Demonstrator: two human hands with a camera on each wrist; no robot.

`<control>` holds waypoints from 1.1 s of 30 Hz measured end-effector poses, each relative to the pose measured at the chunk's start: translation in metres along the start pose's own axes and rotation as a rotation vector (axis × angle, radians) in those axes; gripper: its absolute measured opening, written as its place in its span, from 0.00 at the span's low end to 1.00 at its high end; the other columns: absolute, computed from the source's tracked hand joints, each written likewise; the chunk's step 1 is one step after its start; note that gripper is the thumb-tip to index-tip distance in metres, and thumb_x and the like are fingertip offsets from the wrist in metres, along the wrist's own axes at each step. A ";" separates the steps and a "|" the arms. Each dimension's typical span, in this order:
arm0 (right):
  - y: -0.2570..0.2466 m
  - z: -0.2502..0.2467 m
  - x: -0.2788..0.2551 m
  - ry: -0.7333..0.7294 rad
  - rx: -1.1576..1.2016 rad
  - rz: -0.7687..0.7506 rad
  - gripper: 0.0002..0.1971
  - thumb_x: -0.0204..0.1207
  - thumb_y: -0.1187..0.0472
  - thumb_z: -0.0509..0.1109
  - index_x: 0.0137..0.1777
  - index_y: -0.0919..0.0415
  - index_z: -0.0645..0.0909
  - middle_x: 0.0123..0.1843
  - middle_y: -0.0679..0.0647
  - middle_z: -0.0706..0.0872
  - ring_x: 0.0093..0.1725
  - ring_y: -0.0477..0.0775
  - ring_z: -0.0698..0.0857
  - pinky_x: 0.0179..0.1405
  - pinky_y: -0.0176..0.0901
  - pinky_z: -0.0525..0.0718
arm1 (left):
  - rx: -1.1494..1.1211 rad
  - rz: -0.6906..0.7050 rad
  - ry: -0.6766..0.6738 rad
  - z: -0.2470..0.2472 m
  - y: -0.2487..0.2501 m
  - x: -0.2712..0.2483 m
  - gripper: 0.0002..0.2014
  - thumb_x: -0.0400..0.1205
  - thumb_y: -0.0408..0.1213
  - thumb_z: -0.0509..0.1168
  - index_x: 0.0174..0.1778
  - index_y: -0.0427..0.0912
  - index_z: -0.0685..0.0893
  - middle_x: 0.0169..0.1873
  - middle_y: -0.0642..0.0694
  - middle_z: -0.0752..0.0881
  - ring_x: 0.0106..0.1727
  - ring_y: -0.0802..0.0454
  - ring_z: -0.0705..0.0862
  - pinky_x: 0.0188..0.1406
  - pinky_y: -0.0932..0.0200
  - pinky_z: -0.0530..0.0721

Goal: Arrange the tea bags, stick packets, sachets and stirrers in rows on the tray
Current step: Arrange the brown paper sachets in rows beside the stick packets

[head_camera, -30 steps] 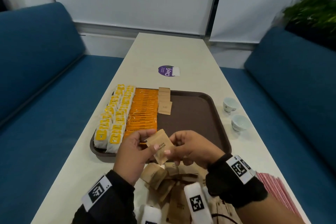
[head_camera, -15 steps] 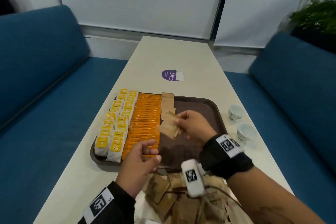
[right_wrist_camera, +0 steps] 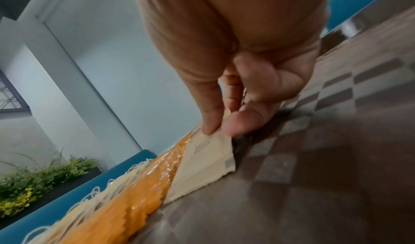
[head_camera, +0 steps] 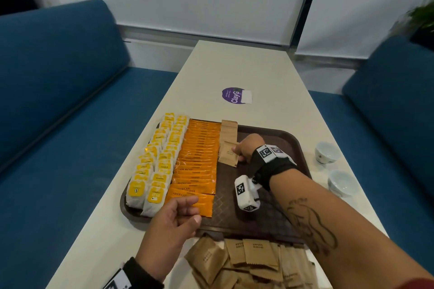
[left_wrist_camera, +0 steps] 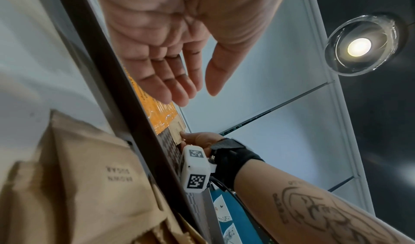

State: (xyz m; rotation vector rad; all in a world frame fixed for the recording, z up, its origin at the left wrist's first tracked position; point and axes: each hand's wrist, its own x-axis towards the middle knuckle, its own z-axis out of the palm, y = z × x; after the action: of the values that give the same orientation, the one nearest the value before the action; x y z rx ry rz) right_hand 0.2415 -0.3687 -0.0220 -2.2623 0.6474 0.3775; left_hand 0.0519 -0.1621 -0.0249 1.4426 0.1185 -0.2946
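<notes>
The bare patterned floor of the brown plastic tray from 12 to 3 o'clock gives my hands room. At 9 o'clock the orange stick packets and yellow-tagged tea bags block it. Loose brown paper sachets crowd 6 o'clock; two white cups stand at 3.
</notes>
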 end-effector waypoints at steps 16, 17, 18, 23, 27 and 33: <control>-0.003 -0.005 0.000 0.038 -0.029 -0.161 0.17 0.71 0.63 0.76 0.60 0.66 0.82 0.59 0.61 0.86 0.60 0.60 0.85 0.60 0.50 0.83 | 0.062 0.021 0.019 0.002 0.003 -0.001 0.16 0.75 0.18 0.66 0.51 0.43 0.82 0.42 0.41 0.83 0.41 0.52 0.83 0.32 0.66 0.84; -0.002 -0.010 -0.008 0.072 0.030 -0.184 0.16 0.71 0.64 0.77 0.58 0.65 0.82 0.59 0.60 0.86 0.59 0.59 0.84 0.60 0.50 0.83 | 0.100 0.039 0.016 0.002 0.003 -0.001 0.17 0.74 0.18 0.67 0.51 0.44 0.82 0.42 0.41 0.83 0.41 0.52 0.83 0.35 0.64 0.84; -0.003 -0.017 -0.019 0.102 0.050 -0.210 0.15 0.71 0.64 0.77 0.57 0.65 0.82 0.58 0.59 0.85 0.58 0.58 0.84 0.59 0.48 0.83 | 0.144 0.058 0.009 0.002 0.003 -0.002 0.18 0.74 0.19 0.68 0.50 0.46 0.82 0.43 0.41 0.83 0.41 0.52 0.83 0.39 0.62 0.84; 0.012 -0.050 -0.100 -0.028 0.084 -0.385 0.17 0.73 0.57 0.76 0.58 0.61 0.77 0.51 0.52 0.82 0.42 0.46 0.83 0.29 0.32 0.80 | 0.519 0.086 -0.140 0.000 0.005 -0.015 0.21 0.71 0.31 0.76 0.52 0.57 0.79 0.51 0.51 0.82 0.47 0.57 0.82 0.49 0.60 0.82; 0.058 -0.056 -0.181 -0.142 -0.149 -0.459 0.18 0.66 0.54 0.80 0.54 0.54 0.80 0.46 0.43 0.82 0.43 0.38 0.80 0.38 0.24 0.79 | 0.993 0.098 -0.304 0.010 0.005 -0.031 0.32 0.69 0.48 0.77 0.67 0.57 0.71 0.64 0.56 0.70 0.65 0.59 0.74 0.64 0.64 0.74; 0.118 -0.024 -0.246 -0.194 -0.510 -0.326 0.35 0.59 0.48 0.83 0.66 0.45 0.73 0.61 0.45 0.76 0.58 0.49 0.78 0.57 0.46 0.82 | 1.297 0.091 -0.356 0.031 0.002 -0.050 0.42 0.64 0.55 0.78 0.70 0.53 0.65 0.67 0.50 0.66 0.66 0.51 0.72 0.65 0.59 0.75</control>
State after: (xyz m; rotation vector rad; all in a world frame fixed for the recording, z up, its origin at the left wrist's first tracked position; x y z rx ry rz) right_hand -0.0261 -0.3748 0.0359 -2.7063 0.0737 0.6442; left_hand 0.0015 -0.1858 -0.0064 2.6257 -0.5256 -0.6008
